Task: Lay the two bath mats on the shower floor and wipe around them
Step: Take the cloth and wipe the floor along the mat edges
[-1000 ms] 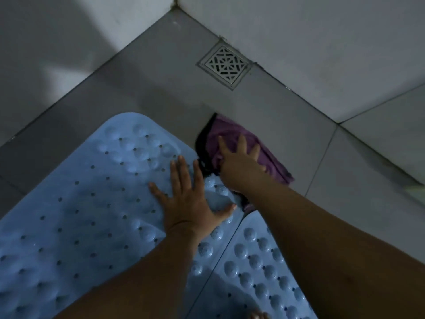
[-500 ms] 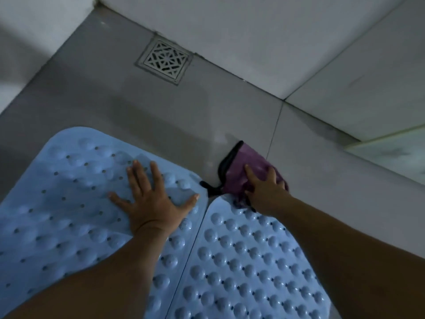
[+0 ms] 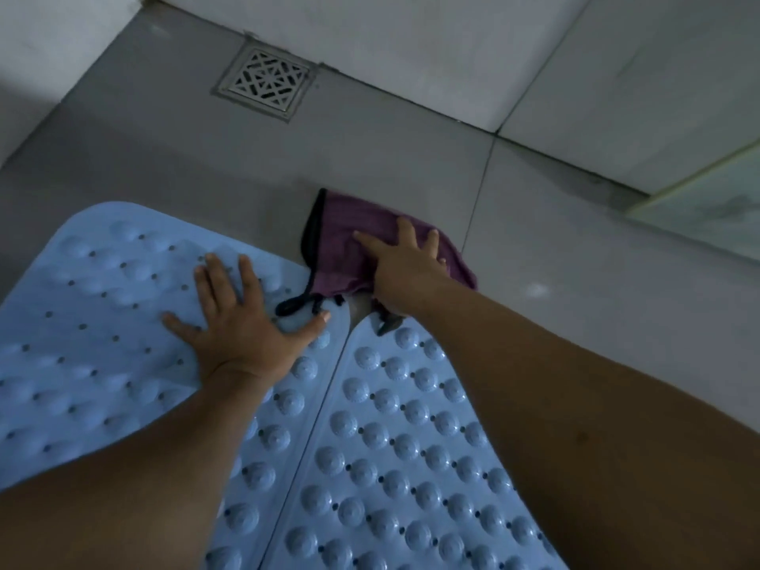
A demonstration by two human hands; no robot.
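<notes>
Two light blue studded bath mats lie side by side on the grey shower floor [image 3: 172,158]. On the left mat [image 3: 103,306], near its far right corner, my left hand [image 3: 242,318] presses flat with spread fingers. The right mat [image 3: 390,446] runs under my right forearm. Just beyond the mats' far edge lies a purple cloth [image 3: 341,240] with a black hem and cord, and my right hand [image 3: 405,261] presses flat on it with straight fingers.
A square metal drain grate [image 3: 267,82] sits in the floor near the back wall. White tiled walls [image 3: 452,47] close the far side and the left. A pale ledge or panel [image 3: 707,207] shows at the right edge.
My right hand has slid the purple cloth along the floor past the mats' far edge, from near the drain side toward the right. My left hand stays pressed on the left mat.
</notes>
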